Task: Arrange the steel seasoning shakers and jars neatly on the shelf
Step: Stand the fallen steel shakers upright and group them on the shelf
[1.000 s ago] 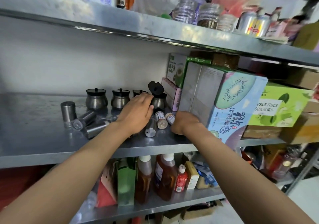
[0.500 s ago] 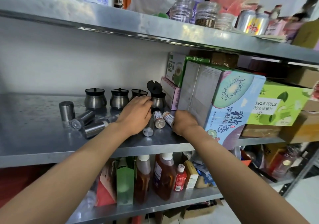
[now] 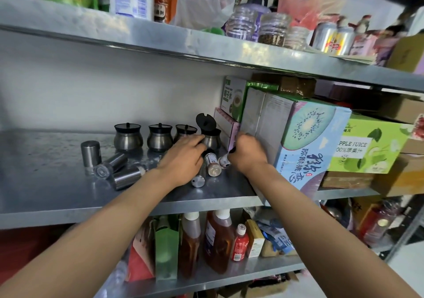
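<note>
On the grey metal middle shelf, four round-bellied steel jars with black lids stand in a row along the far side: the leftmost jar, the second jar, a third jar partly hidden, and a fourth jar whose lid is flipped up. Left of them one steel cylinder shaker stands upright, while two steel shakers lie tipped over just beside it. The left hand lies palm down with fingers loosely spread, fingertips at the fourth jar's base, covering another fallen shaker. A small labelled bottle lies between the hands. The right hand is curled at the near-left corner of a kiwi-printed carton; whether it grips anything cannot be told.
</note>
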Demonstrator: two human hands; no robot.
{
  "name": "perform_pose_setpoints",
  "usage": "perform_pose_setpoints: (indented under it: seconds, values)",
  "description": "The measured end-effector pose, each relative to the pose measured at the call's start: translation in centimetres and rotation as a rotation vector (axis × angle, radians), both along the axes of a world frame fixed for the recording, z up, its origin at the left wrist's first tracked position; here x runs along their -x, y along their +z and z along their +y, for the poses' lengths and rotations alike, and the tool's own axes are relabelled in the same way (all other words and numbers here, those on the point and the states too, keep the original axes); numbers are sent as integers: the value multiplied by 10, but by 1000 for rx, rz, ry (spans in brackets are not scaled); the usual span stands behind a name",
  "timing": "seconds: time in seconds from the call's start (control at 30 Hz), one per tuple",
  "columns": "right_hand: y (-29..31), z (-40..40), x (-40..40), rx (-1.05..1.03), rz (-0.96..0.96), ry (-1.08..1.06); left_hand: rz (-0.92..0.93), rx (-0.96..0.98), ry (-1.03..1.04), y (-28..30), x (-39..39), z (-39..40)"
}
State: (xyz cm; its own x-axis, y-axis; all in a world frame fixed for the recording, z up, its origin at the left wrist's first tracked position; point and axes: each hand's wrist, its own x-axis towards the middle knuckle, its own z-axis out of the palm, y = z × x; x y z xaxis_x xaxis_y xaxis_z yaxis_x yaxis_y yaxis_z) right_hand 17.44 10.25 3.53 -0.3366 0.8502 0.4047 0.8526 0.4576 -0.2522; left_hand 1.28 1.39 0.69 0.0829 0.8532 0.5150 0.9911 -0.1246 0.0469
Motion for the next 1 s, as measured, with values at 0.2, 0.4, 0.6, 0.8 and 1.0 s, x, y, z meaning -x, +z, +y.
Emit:
perform_pose_setpoints:
  seconds: [0.2, 0.4, 0.6, 0.8, 1.0]
  values:
    - [11, 7, 2, -4, 34, -17, 11, 34, -1, -1, 0, 3]
    - [19, 17, 0, 50, 26, -8, -36, 49, -19, 2, -9, 2]
    - [17, 26, 2, 33, -15, -17, -11, 63, -4, -2, -10, 5]
    - [15, 29, 6, 14, -66, -44, 0, 69, -11, 8, 6, -3]
    - [26, 19, 10, 41, -74, -63, -10, 58, 26, 23, 21, -23]
